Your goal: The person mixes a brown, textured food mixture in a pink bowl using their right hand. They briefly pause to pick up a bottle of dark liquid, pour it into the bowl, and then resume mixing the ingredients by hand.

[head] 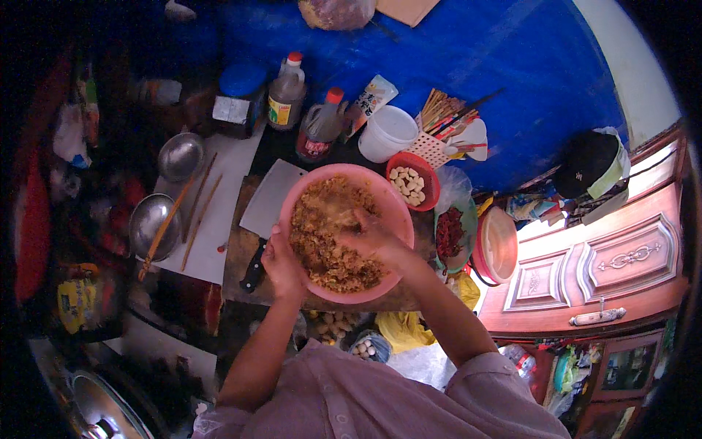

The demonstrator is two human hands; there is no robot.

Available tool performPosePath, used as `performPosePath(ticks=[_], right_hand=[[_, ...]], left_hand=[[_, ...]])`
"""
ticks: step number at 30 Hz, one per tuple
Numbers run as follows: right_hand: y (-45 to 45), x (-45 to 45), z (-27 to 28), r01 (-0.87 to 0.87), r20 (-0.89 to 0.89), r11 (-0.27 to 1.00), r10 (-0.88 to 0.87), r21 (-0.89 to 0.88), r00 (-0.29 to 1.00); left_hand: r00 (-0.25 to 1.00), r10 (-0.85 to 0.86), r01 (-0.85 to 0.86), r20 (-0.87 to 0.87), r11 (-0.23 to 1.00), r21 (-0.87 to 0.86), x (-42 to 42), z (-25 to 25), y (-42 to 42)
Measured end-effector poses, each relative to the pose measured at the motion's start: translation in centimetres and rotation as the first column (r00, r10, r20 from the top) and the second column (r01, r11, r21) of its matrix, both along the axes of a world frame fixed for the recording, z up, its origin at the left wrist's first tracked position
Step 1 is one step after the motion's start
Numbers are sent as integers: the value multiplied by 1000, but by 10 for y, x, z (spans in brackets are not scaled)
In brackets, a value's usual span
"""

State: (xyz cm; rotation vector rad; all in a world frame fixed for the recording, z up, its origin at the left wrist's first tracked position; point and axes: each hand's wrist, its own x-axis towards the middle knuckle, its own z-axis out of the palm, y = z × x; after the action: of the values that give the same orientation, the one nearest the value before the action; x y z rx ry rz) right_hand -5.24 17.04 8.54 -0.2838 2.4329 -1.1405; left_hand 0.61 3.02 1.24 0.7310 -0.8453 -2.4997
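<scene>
A pink plastic bowl (pixel 405 228) sits on a brown cutting board (pixel 237 233) in front of me. Inside it is a crumbly, brownish-orange food mixture (pixel 323 252). My left hand (pixel 282 266) grips the bowl's left rim, thumb near the top edge. Deep in the bowl, my right hand (pixel 375 236) touches the mixture; its fingers are blurred and partly buried, so whether they close on any of it is unclear. A cleaver (pixel 270 198) lies left of the bowl, its black handle beside my left hand.
Peeled garlic cloves (pixel 407 185) fill a red bowl behind right. Dried red chillies (pixel 451 233) lie in a green basin. Bottles (pixel 317 131), a white bucket (pixel 386 134) and a chopstick basket (pixel 430 148) line the back. Left are metal bowls (pixel 156 228) and wooden sticks (pixel 202 222).
</scene>
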Motion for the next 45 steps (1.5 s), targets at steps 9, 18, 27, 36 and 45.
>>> performPosePath(ticks=[9, 18, 27, 36, 45], right_hand=[[-23, 24, -102, -109, -258, 588, 505, 802, 824], [33, -22, -78, -462, -110, 870, 483, 170, 869], [21, -70, -35, -57, -230, 948, 134, 314, 964], [-9, -10, 26, -422, -36, 868, 446, 263, 894], [-7, 24, -46, -362, -66, 660, 529, 658, 846]], left_hand=[[999, 5, -4, 50, 1000, -23, 2, 15, 4], [975, -135, 144, 175, 989, -38, 5, 6, -14], [952, -173, 229, 251, 950, -213, -21, 12, -23], [970, -105, 150, 218, 967, -205, -12, 7, -19], [978, -30, 47, 208, 996, -76, 1, 18, -4]])
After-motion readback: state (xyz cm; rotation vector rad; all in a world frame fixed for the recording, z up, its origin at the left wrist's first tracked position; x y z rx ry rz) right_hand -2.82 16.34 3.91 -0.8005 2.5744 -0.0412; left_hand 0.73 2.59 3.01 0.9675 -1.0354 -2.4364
